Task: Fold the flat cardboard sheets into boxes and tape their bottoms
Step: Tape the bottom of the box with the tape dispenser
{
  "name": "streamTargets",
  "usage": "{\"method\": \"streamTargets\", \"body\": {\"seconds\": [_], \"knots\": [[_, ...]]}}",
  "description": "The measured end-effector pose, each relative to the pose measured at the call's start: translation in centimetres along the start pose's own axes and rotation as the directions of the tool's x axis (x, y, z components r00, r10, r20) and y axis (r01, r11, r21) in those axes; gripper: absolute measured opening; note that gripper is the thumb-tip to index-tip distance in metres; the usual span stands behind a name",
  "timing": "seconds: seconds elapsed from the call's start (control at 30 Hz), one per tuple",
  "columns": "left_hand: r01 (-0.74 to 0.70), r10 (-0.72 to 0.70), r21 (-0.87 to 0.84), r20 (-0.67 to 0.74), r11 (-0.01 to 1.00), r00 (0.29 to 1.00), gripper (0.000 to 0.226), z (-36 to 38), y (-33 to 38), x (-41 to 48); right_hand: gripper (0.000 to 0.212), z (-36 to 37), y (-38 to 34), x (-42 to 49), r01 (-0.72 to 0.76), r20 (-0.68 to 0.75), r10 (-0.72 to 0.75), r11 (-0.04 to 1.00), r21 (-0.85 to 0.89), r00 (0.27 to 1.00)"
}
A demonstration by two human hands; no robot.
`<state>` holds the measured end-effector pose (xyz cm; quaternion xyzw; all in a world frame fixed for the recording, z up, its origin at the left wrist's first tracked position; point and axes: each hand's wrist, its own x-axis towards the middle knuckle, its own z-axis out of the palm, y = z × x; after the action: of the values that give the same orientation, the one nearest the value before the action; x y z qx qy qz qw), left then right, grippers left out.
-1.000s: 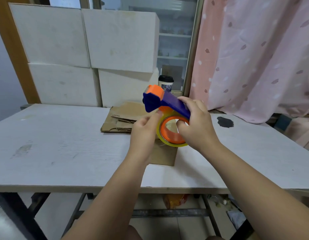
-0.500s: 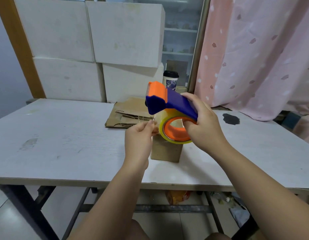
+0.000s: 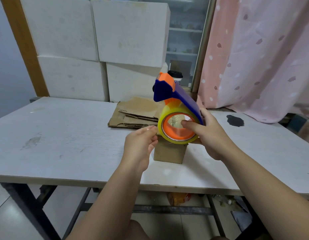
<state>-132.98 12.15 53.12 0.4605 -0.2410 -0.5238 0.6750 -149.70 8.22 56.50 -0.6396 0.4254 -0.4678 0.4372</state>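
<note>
Both hands were up over the middle of the surface (image 3: 63, 135), busy with a tape dispenser (image 3: 178, 94). The right hand (image 3: 214, 135) gripped it, thumb hooked into the orange core and fingers wrapped round behind the blue handle. The dispenser was tilted so its orange and blue cutter end pointed up and away to the left. The left hand (image 3: 141, 144) had its fingers curled, and thumb and forefinger pinched at the left edge of the yellowish roll (image 3: 180, 142). The tape was too clear to tell whether a loose end lay between them.

Just under the roll, a small brown box (image 3: 169, 154) stood on the surface, between the two wrists. The roll's lower edge overlapped the box's top from this angle. I could not tell whether they touched.

Behind the box, the flat sheets (image 3: 136, 111) lay in a loose pile towards the back of the surface, their cut edges facing the person. White blocks (image 3: 129, 32) were stacked two high against the back, to the left. A cup (image 3: 176, 77) with a dark lid peeked out behind the dispenser's tip. A pink curtain (image 3: 262, 58) hung on the right, and a dark stain (image 3: 235, 120) marked the surface below it.
</note>
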Motion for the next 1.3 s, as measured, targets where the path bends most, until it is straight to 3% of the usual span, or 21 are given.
{"method": "streamTargets", "body": {"seconds": [0.2, 0.47, 0.67, 0.97, 1.07, 1.23, 1.3], "knots": [[0.064, -0.067, -0.132, -0.013, 0.989, 0.998, 0.016, -0.2, -0.6, 0.2, 0.038, -0.9, 0.1, 0.0, 0.02, 0.064, -0.022, 0.999, 0.028, 0.998], [0.004, -0.004, 0.0, -0.022, 1.0, 1.0, 0.007, -0.4, -1.1, 0.2, 0.057, -1.7, 0.3, 0.0, 0.018, 0.152, -0.039, 0.99, 0.141, 0.988], [-0.021, 0.023, 0.044, -0.047, 0.999, 0.999, 0.017, -0.4, -1.3, 0.5, 0.063, -1.9, 0.8, 0.2, 0.015, 0.16, -0.047, 0.98, 0.196, 0.986], [-0.094, 0.174, 0.397, -0.171, 0.913, 0.97, 0.034, -0.6, -2.1, 1.2, 0.066, -1.7, 0.5, 0.4, 0.05, 0.194, -0.076, 0.99, 0.132, 0.978], [-0.077, 0.151, 0.393, -0.16, 0.916, 0.976, 0.028, -0.6, -2.1, 1.3, 0.061, -1.7, 0.5, 0.4, 0.046, 0.2, -0.074, 0.989, 0.141, 0.977], [0.075, -0.033, 0.301, -0.141, 0.951, 0.989, 0.008, -0.3, -2.8, 1.2, 0.062, -1.7, 0.4, 0.1, 0.044, 0.204, -0.067, 0.992, 0.117, 0.977], [-0.01, 0.078, 0.41, -0.151, 0.912, 0.985, 0.021, -0.5, -3.3, 1.0, 0.064, -1.6, 0.2, -0.1, 0.042, 0.213, -0.067, 0.992, 0.118, 0.975]]}}
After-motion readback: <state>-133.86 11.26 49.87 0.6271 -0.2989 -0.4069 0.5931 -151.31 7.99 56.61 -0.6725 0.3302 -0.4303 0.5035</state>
